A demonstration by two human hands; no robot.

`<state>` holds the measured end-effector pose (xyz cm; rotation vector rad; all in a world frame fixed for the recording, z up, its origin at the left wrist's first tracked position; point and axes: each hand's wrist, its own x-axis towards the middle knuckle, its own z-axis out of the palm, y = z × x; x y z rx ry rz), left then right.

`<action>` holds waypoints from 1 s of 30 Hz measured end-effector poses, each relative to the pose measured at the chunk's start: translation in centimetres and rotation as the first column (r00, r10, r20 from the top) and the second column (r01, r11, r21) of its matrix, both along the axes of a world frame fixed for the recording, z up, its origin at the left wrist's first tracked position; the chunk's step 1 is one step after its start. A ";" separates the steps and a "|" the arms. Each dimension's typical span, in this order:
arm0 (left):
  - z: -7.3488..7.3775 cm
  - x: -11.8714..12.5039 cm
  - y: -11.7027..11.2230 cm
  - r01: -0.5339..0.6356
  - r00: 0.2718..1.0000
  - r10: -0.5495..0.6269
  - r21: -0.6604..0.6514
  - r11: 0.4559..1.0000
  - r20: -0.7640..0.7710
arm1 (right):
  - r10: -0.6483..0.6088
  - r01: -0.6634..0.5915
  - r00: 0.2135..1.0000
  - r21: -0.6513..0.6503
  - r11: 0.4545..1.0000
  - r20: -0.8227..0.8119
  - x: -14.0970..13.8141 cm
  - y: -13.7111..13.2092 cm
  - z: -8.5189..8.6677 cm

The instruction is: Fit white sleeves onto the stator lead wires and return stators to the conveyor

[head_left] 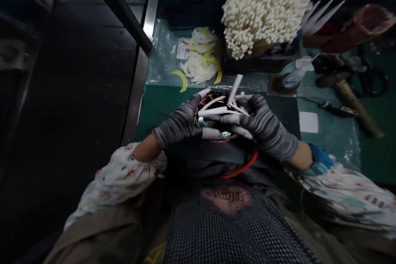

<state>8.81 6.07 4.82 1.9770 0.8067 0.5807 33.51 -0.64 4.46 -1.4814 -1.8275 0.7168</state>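
Both my hands, in grey striped gloves with pale fingertips, hold a motor stator [213, 100] low over the bench front. It is round and dark, with reddish windings and small green-and-white printed pieces. White sleeving tubes [213, 111] cross its top, and one sticks up at the back. My left hand [183, 120] wraps its left side, thumb and fingers on the rim. On the right side, my right hand [261, 121] grips it, with fingertips by the white leads. A red-orange cord [247, 163] runs below it toward my apron. The stator's underside is hidden.
Behind lie white and yellow crescent pieces [201, 60] on plastic film. A dark bin holds a bundle of white-tipped sticks [266, 12]. To the right are a small nozzle bottle [295, 77], a hammer [355, 103], scissors [374, 82] and a white paper square [308, 122].
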 end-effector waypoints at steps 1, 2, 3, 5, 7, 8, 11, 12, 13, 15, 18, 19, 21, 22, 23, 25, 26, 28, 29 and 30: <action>0.5 -0.1 -0.2 -0.066 0.995 0.074 0.117 0.991 -0.065 | -0.041 0.028 0.988 -0.091 0.995 -0.149 -0.5 0.3 -0.1; 1.0 -0.1 -0.8 -0.147 0.975 0.186 0.282 0.948 -0.118 | -0.086 0.038 0.957 -0.177 0.983 -0.277 -0.9 0.4 -0.2; 1.6 0.1 -1.5 -0.191 0.949 0.280 0.437 0.879 -0.146 | -0.129 0.044 0.922 -0.234 0.971 -0.364 -1.2 0.5 -0.3; 2.8 0.7 -3.1 -0.111 0.942 0.287 0.642 0.758 -0.176 | -0.163 0.059 0.878 -0.238 0.970 -0.449 -1.5 0.4 -0.7; 3.8 1.5 -4.4 0.061 0.951 0.182 0.729 0.682 -0.250 | -0.103 0.068 0.904 -0.099 0.993 -0.414 -1.4 0.2 -1.2; 4.3 1.9 -4.8 0.124 0.948 0.145 0.746 0.654 -0.285 | -0.075 0.080 0.918 -0.003 0.997 -0.389 -1.3 0.1 -1.4; 5.0 2.8 -5.8 0.199 0.914 0.173 0.778 0.596 -0.366 | -0.004 0.081 0.965 0.282 0.956 -0.261 -0.4 0.0 -1.3; 5.1 2.9 -6.2 0.207 0.901 0.210 0.802 0.560 -0.379 | 0.009 0.059 0.981 0.342 0.938 -0.195 0.1 0.2 -1.0; 5.1 2.8 -6.6 0.211 0.891 0.247 0.828 0.519 -0.382 | 0.009 0.040 0.992 0.373 0.927 -0.130 0.9 0.4 -0.5; 4.8 2.3 -7.2 0.205 0.891 0.279 0.866 0.457 -0.358 | -0.051 0.063 0.998 0.393 0.918 -0.042 2.9 1.4 0.7; 3.7 1.1 -7.4 0.171 0.924 0.233 0.873 0.456 -0.302 | -0.237 0.214 0.971 0.466 0.858 -0.009 6.3 3.9 2.6; 3.2 0.7 -7.2 0.149 0.937 0.216 0.873 0.464 -0.274 | -0.296 0.249 0.955 0.499 0.830 0.015 7.2 4.9 3.0; 2.3 0.3 -6.7 0.082 0.965 0.181 0.873 0.481 -0.190 | -0.399 0.272 0.911 0.571 0.775 0.108 8.3 6.9 3.4; 1.8 0.3 -6.6 0.043 0.975 0.169 0.865 0.500 -0.146 | -0.439 0.266 0.883 0.598 0.756 0.163 8.5 7.8 3.4; 1.4 0.4 -6.5 0.004 0.980 0.169 0.851 0.525 -0.109 | -0.468 0.254 0.856 0.611 0.750 0.220 8.5 8.6 3.4; 0.7 0.8 -6.6 -0.075 0.971 0.227 0.820 0.567 -0.068 | -0.487 0.242 0.822 0.593 0.768 0.294 8.1 10.0 3.3; 0.4 1.1 -6.7 -0.108 0.961 0.267 0.805 0.584 -0.064 | -0.479 0.244 0.824 0.574 0.781 0.302 7.9 10.4 3.3; -0.2 1.7 -6.7 -0.150 0.957 0.286 0.781 0.606 -0.038 | -0.450 0.242 0.849 0.555 0.796 0.276 7.5 10.7 3.4; -0.6 2.1 -6.6 -0.156 0.964 0.266 0.778 0.609 -0.015 | -0.423 0.240 0.876 0.552 0.798 0.231 7.2 10.5 3.6; -0.9 2.4 -6.3 -0.159 0.972 0.236 0.780 0.606 0.015 | -0.387 0.243 0.908 0.549 0.799 0.161 7.0 10.1 3.8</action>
